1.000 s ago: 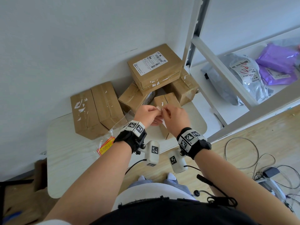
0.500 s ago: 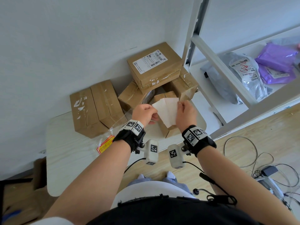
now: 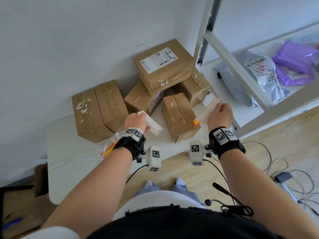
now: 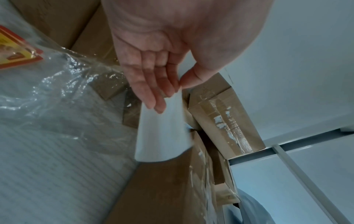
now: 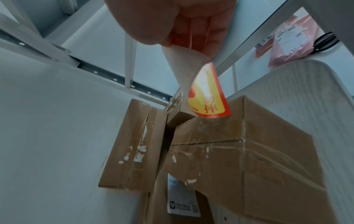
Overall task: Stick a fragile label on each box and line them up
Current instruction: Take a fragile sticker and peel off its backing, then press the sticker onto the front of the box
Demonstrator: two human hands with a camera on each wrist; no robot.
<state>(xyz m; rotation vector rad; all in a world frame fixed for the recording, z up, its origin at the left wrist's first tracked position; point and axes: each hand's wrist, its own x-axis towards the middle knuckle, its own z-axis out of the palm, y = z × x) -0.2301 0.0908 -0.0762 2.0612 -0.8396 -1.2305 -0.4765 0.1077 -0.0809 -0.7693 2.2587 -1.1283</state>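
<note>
Several brown cardboard boxes crowd the back of the white table [image 3: 72, 163]. A small box [image 3: 179, 116] stands nearest, between my hands. My right hand [image 3: 220, 114] pinches a peeled fragile label [image 3: 205, 112], red and yellow on its face [image 5: 207, 97], which hangs just above that box's right edge [image 5: 247, 136]. My left hand [image 3: 136, 121] pinches the white backing paper [image 3: 153, 124] between thumb and fingers [image 4: 153, 94], held left of the box [image 4: 162, 189]. A wide box [image 3: 98, 111] lies at the left.
A clear plastic bag with more red-yellow labels [image 3: 108, 150] lies on the table by my left wrist. A box with a shipping label [image 3: 162, 64] is stacked on others in the corner. A white metal shelf [image 3: 269, 116] with grey and purple parcels stands right. Cables lie on the floor.
My hands were together peeling the label; they have pulled apart, the right carrying the label to the right and the left taking the backing paper to the left.
</note>
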